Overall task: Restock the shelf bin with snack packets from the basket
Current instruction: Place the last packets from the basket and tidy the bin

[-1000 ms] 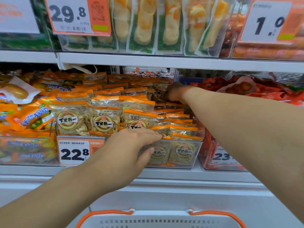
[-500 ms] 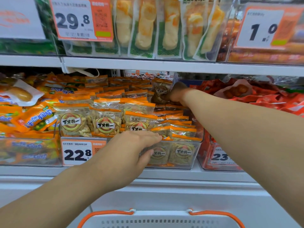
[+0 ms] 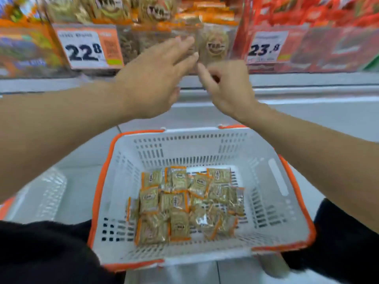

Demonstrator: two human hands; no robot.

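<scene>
Snack packets (image 3: 184, 203) lie in the basket (image 3: 266, 181) at lower centre, well below both hands. Left hand (image 3: 151, 78) released, fingers straight, before the shelf bin (image 3: 184, 37); right hand (image 3: 227, 87) loosely curled, holding nothing.

Head view, looking down past both forearms. White basket (image 3: 264, 181) with orange rim sits low centre; a loose layer of tan snack packets (image 3: 184, 203) with orange edges covers its floor. Above it, clear shelf bin (image 3: 231, 37) holds the same packets, price tag 22.8 (image 3: 86, 49) on its left front. Tag 23.8 (image 3: 266, 48) marks the red-packet bin to the right. Left hand (image 3: 151, 78), fingers straight, in front of the bin face. Right hand (image 3: 227, 87) just beside it, fingers curled, apparently holding nothing; blur makes this uncertain.
</scene>
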